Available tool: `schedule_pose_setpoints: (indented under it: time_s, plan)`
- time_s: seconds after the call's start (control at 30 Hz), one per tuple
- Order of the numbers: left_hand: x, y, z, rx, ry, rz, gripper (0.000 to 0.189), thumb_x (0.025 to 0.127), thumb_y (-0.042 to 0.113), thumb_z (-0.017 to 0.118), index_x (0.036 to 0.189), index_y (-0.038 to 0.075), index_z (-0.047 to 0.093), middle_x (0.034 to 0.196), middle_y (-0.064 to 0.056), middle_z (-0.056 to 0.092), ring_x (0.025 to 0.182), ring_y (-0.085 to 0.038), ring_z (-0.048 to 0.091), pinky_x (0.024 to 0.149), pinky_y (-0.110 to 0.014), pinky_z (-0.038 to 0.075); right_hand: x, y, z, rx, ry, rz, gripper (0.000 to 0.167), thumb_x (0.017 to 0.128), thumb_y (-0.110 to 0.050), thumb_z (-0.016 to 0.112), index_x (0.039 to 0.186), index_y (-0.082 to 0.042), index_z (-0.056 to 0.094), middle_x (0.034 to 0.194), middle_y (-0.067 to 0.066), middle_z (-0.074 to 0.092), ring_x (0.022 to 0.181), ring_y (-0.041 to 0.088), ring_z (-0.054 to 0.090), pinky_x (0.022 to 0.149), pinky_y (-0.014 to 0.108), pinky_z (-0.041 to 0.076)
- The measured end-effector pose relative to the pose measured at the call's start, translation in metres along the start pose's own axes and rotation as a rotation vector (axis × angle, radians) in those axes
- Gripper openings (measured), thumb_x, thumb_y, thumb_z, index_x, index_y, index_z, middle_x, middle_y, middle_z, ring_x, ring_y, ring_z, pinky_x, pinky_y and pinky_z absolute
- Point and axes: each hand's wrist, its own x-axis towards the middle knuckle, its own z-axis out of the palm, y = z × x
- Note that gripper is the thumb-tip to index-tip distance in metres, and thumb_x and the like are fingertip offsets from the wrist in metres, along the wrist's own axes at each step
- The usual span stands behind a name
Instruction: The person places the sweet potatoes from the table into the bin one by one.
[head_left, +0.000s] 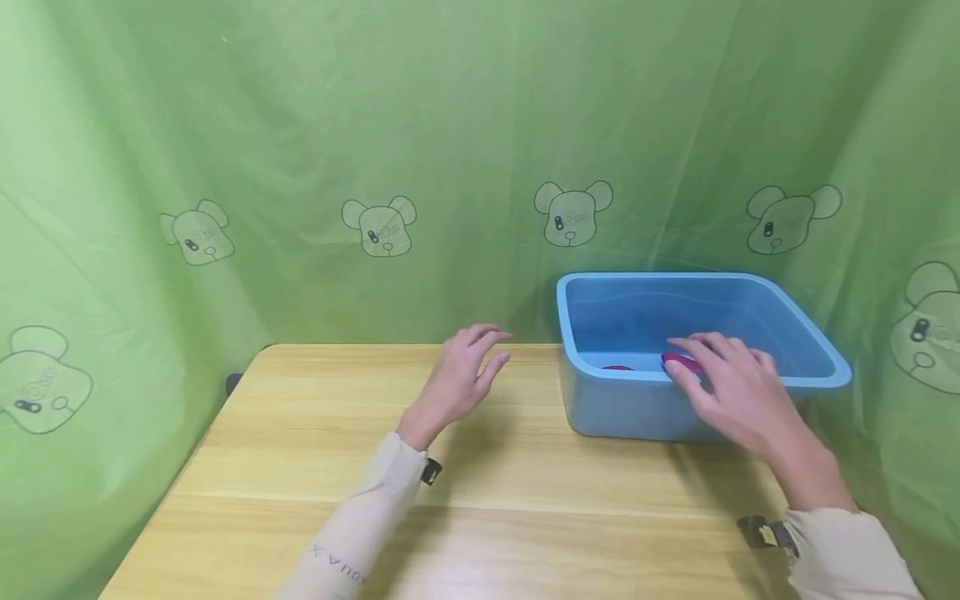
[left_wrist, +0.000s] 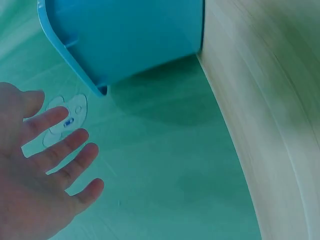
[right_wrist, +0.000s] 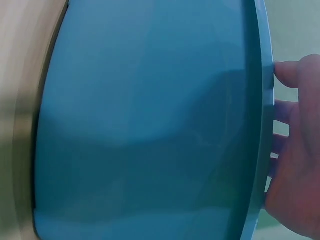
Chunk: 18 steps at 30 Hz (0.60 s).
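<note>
My right wrist view is mostly the blue tub's (right_wrist: 150, 120) outer wall — its rim runs down the right side. My right hand (right_wrist: 295, 165) reaches past that rim, fingers seemingly relaxed. A blurred wooden table (right_wrist: 20, 100) edges the left.

Your left hand (head_left: 459, 377) is raised in front of you with the palm turned inward, its fingers spread and loosely bent, gripping nothing; the forearm behind it wears a pale sleeve with a strap at the wrist. Your right hand (head_left: 731, 392) reaches forward, palm down, fingers relaxed and slightly fanned, with the same pale sleeve and a wrist strap.
</note>
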Motion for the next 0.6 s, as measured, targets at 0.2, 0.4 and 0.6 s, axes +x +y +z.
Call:
schedule_pose_setpoints:
  time_s: [0.2, 0.4, 0.6]
  plan:
    - [-0.014, -0.014, -0.016, 0.077, -0.044, -0.079, 0.039, 0.110, 0.035, 0.047, 0.140, 0.015, 0.061, 0.150, -0.011, 0.052, 0.137, -0.031, 0.048, 0.115, -0.054, 0.035, 0.008, -0.002, -0.005, 0.004, -0.036, -0.019, 0.055, 0.105, -0.045, 0.052, 0.150, -0.014, 0.051, 0.149, 0.022, 0.049, 0.133, 0.048, 0.041, 0.098, 0.073, 0.029]
    - [-0.024, -0.028, -0.033, 0.125, -0.099, -0.133, 0.048, 0.110, 0.044, 0.040, 0.147, 0.017, 0.054, 0.160, -0.012, 0.041, 0.145, -0.033, 0.039, 0.119, -0.057, 0.028, 0.011, -0.001, -0.007, 0.005, -0.082, 0.002, 0.063, 0.105, -0.047, 0.050, 0.159, -0.016, 0.038, 0.158, 0.025, 0.037, 0.139, 0.053, 0.033, 0.101, 0.078, 0.024]
    - [-0.035, -0.046, -0.048, 0.155, -0.120, -0.199, 0.052, 0.109, 0.048, 0.041, 0.150, 0.018, 0.051, 0.164, -0.011, 0.033, 0.148, -0.035, 0.034, 0.120, -0.058, 0.024, 0.010, 0.003, -0.009, -0.003, -0.097, 0.024, 0.068, 0.105, -0.049, 0.049, 0.163, -0.018, 0.030, 0.162, 0.025, 0.031, 0.142, 0.054, 0.028, 0.103, 0.079, 0.020]
